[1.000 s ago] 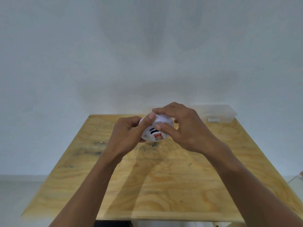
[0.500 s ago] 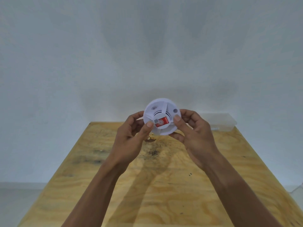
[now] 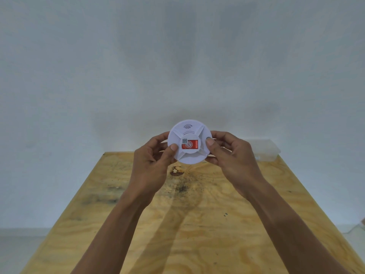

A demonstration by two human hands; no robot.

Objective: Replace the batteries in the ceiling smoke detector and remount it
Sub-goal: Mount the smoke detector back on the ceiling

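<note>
A round white smoke detector [image 3: 188, 133] is held upright in the air above the far end of the table, its face turned toward me. A red label and a small square code sticker sit on its centre disc. My left hand [image 3: 152, 163] grips its left rim, thumb pressed on the face. Its right rim is held by my right hand [image 3: 230, 155], whose thumb lies on the face next to a small round button. No batteries are visible.
A plywood table [image 3: 197, 224] with dark stains stretches below my arms. A clear plastic box [image 3: 264, 150] stands at its far right corner against the pale wall. A small brown chip lies on the wood under the detector.
Both hands lifted the detector off the table area and turned its face toward me. It now sits higher and squarer to the camera, with fingers moved to the rim.
</note>
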